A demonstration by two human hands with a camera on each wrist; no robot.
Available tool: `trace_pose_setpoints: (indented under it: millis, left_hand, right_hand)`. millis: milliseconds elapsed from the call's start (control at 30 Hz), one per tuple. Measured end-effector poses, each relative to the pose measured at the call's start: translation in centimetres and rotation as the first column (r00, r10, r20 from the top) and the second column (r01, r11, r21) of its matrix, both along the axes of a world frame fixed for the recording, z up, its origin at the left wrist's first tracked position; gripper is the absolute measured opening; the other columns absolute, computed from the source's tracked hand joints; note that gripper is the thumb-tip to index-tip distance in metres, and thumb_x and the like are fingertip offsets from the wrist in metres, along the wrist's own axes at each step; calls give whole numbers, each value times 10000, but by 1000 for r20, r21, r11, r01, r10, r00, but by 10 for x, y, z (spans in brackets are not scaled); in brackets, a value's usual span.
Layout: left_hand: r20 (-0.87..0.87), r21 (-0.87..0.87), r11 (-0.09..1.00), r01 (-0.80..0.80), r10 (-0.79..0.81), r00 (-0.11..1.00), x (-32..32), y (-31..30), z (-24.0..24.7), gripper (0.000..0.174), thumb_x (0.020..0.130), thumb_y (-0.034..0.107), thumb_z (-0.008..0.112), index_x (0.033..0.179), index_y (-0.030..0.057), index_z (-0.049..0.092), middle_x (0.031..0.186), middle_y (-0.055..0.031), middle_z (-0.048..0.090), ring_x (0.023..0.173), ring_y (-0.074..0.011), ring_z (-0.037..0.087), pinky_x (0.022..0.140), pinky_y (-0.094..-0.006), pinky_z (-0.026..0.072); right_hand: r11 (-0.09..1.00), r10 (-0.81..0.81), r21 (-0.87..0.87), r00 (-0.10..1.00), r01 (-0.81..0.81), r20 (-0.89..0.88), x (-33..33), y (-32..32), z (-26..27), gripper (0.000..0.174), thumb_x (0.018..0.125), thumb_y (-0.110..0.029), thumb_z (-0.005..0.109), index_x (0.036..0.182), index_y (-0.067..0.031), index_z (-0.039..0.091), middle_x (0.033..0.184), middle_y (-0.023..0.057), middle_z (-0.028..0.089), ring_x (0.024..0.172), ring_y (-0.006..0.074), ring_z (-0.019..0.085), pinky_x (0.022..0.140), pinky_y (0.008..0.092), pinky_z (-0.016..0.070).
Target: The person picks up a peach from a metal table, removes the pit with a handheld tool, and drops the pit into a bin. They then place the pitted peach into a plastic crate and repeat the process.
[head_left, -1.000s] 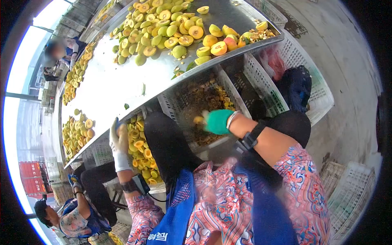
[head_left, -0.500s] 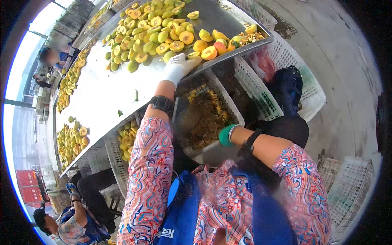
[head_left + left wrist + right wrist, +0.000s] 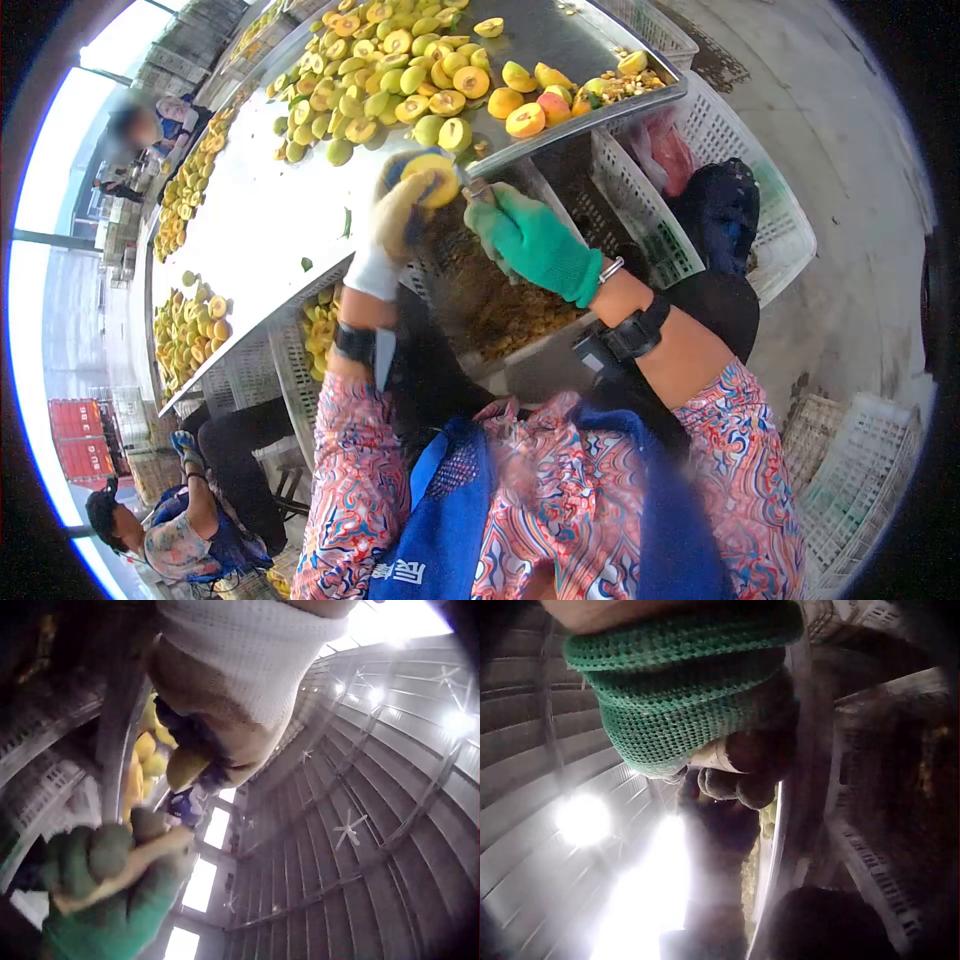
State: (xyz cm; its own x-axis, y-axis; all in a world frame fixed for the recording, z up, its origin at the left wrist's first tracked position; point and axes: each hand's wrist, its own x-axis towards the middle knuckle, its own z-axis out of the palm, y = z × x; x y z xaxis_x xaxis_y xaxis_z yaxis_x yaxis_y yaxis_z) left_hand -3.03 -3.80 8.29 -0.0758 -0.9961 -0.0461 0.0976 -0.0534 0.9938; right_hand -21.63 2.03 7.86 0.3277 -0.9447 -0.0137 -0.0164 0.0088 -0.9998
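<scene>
In the head view my left hand (image 3: pixel 393 215), in a white glove, holds a yellow fruit (image 3: pixel 432 180) with its cut face showing, over the table's near edge. My green-gloved right hand (image 3: pixel 535 240) is just right of it, fingers curled round a small tool (image 3: pixel 478 188) whose tip is close to the fruit. The left wrist view shows the left hand (image 3: pixel 225 697) gripping the fruit (image 3: pixel 186 766), and the right hand (image 3: pixel 112 892) below with a pale handle (image 3: pixel 124 876) across its fingers. In the right wrist view, the right hand (image 3: pixel 682 712) hides most of the handle.
Halved fruit (image 3: pixel 380 75) is heaped on the metal table (image 3: pixel 300 215), with pits (image 3: pixel 625 88) at its right corner. Under the edge stand a crate of dark scraps (image 3: pixel 500 320) and a crate of fruit (image 3: pixel 320 325). Another person (image 3: pixel 190 530) sits at lower left.
My left hand has drawn back from the fruit pile towards me with a fruit in its fingers. My right hand has risen from the scrap crate to meet it.
</scene>
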Motion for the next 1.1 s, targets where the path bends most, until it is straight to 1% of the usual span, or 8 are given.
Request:
trace_pose_setpoints:
  millis: [133,267,533,667,833,933,1033,1100]
  left_hand:
    - [-170,-31,998,-50,44,984,-11,35,-9,314,924,288,557,1099,28,569,937,-54,600,855,-152,580,752,-285,481]
    - [-463,150,989,-8,78,883,-22,61,3,372,969,308,463,1185,15,543,996,-84,624,900,-183,607,818,-324,495]
    - [-279,-41,989,-139,123,952,-19,64,-19,403,980,303,439,1205,-21,521,1008,-140,623,886,-222,618,783,-351,519]
    - [-108,-209,957,-200,181,978,-14,57,-47,362,985,270,440,1172,-27,528,927,-105,614,780,-179,598,682,-294,512]
    - [-220,-155,964,-217,181,959,-24,71,-36,306,967,212,468,1163,-16,525,944,-96,608,804,-186,602,708,-314,519]
    - [-325,-94,944,-317,272,906,-40,80,-13,296,962,208,480,1153,-13,528,895,-82,596,750,-165,581,653,-296,510]
    - [-214,-276,927,-253,197,957,-22,77,-35,291,956,218,496,1141,-3,533,886,-79,596,704,-146,562,616,-282,498]
    - [-151,-337,927,-163,118,982,-11,74,-39,303,961,249,487,1132,2,526,882,-89,597,706,-155,564,620,-284,498]
  right_hand:
    - [866,-184,-490,975,102,-123,23,4,-25,308,915,-315,530,957,-10,510,711,242,602,690,404,621,558,464,474]
    - [855,-219,-518,908,2,-358,29,11,-35,346,910,-340,529,977,-6,465,668,238,596,648,415,613,549,494,478]
    - [910,-163,-409,855,-63,-493,29,24,-26,357,906,-306,519,938,41,442,678,258,595,647,437,605,546,501,479]
    - [930,-123,-369,946,4,-300,38,28,-46,299,911,-257,502,970,34,470,744,291,594,691,455,597,576,508,476]
    - [798,-121,-603,980,0,-160,39,26,-55,277,913,-263,512,990,2,505,716,254,602,591,401,606,512,444,463]
    - [988,156,-8,985,-156,75,32,37,-21,254,926,-293,511,919,-39,523,604,119,543,448,247,523,411,358,410]
    - [730,233,444,800,-519,552,26,36,-11,231,944,-288,475,852,-83,527,558,55,480,382,192,445,361,316,382]
    - [655,218,479,753,-584,621,24,38,-5,245,949,-331,475,819,-125,505,540,-8,431,358,103,375,321,247,303]
